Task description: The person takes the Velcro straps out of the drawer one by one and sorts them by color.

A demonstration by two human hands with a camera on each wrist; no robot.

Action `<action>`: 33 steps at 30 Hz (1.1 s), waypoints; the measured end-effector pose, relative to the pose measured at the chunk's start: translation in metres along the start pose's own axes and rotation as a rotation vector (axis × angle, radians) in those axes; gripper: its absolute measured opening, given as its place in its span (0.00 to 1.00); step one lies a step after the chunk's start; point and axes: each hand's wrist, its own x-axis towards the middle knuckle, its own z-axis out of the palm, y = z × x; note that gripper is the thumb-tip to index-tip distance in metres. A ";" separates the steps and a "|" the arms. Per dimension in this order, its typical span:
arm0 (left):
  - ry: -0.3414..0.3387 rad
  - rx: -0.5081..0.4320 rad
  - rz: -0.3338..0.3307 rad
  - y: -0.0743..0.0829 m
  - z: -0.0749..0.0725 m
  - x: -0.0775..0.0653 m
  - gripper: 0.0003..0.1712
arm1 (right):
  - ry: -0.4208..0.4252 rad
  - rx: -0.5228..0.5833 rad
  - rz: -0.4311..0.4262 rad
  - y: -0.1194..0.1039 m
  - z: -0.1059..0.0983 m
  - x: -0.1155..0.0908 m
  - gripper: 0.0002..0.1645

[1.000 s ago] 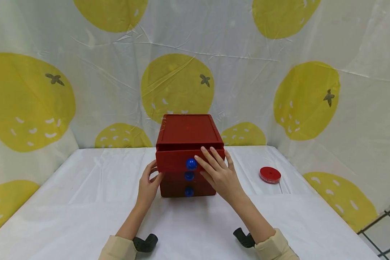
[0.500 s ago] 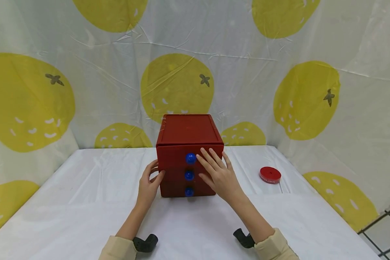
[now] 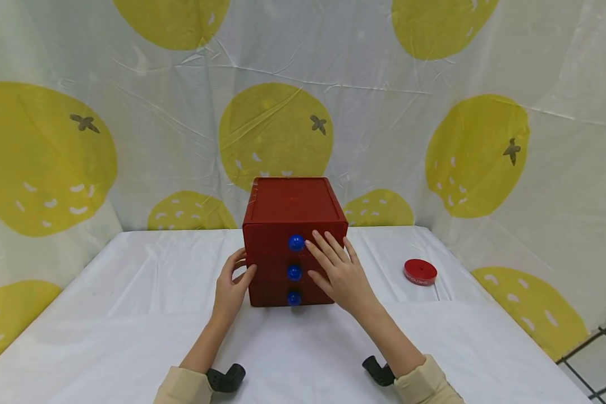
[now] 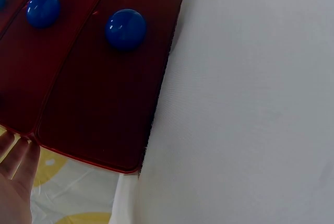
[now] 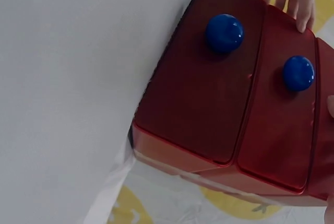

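A small dark red drawer cabinet (image 3: 295, 205) stands on the table, with three drawers in a column, each with a round blue knob. The top drawer (image 3: 267, 241) sits flush with the cabinet front. My right hand (image 3: 344, 275) lies with spread, straight fingers against that drawer's front, just right of its blue knob (image 3: 296, 242). At the cabinet's left side, my left hand (image 3: 231, 289) touches the wall with its fingers, the thumb at the front edge. In the left wrist view, the fingers (image 4: 25, 164) of the left hand rest straight along the cabinet's side.
To the right of the cabinet lies a flat red roll of ribbon (image 3: 420, 272) with pale lettering. A white cloth (image 3: 146, 314) covers the table. Behind it hangs a white curtain (image 3: 368, 140) printed with yellow fruit. Black wrist mounts (image 3: 226, 378) sit on both forearms.
The top drawer, sticking out a second ago, has slid back into the cabinet under my right hand's push. My left hand has stayed at the cabinet's side.
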 end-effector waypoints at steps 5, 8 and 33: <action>0.012 0.005 0.025 -0.019 0.000 0.005 0.24 | -0.017 -0.002 0.011 -0.001 -0.001 0.000 0.32; 0.014 0.012 0.043 -0.022 0.001 0.005 0.25 | -0.028 -0.009 0.016 -0.001 -0.002 0.000 0.32; 0.006 0.016 0.026 -0.004 0.001 0.000 0.25 | -0.033 -0.044 0.048 -0.007 -0.005 0.004 0.38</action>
